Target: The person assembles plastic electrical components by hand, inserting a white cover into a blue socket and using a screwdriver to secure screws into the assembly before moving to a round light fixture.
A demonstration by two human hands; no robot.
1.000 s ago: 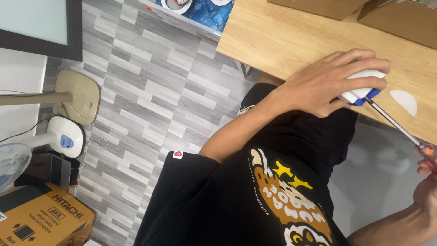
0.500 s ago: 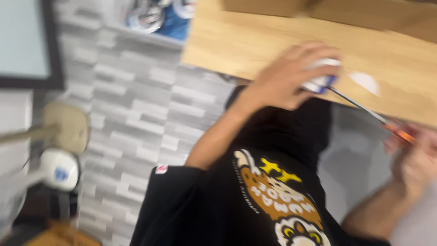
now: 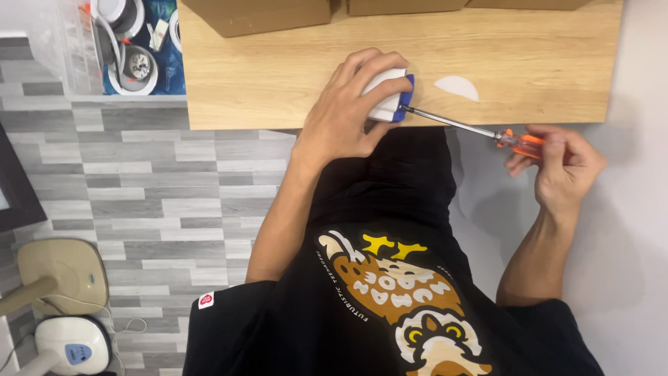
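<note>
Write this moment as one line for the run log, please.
left hand: holds white-blue device on wooden table | right hand: grips orange-handled screwdriver, tip at device edge

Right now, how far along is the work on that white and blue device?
Done: a white cover piece lies apart on the table. In hand: left hand pins the device; right hand holds the screwdriver, tip at its blue edge. Left: device not opened further.
</note>
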